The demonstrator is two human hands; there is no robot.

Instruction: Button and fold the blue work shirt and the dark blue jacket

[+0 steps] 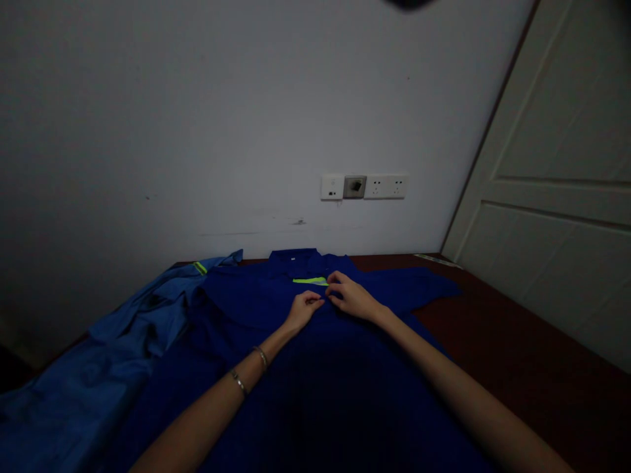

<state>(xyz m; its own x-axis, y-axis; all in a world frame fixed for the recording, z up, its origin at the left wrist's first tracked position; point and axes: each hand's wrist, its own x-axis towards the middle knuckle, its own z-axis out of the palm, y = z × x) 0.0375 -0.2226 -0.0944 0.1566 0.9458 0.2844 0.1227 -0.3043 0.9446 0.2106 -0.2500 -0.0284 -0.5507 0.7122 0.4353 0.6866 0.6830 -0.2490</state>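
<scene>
A dark blue work jacket lies spread out with its collar toward the wall, and a yellow-green reflective strip shows across its chest. My left hand is closed in a pinch at the middle of the jacket's front, just below the strip. Close beside it, my right hand has its fingers curled onto the front edge of the same jacket, covering the strip's right end. The small spot between both sets of fingertips is too dark to make out in detail.
Lighter blue clothing with a yellow-green band lies crumpled on the left. The dark red tabletop shows on the right. Behind stands a pale wall with sockets, and a white panelled door is at the right.
</scene>
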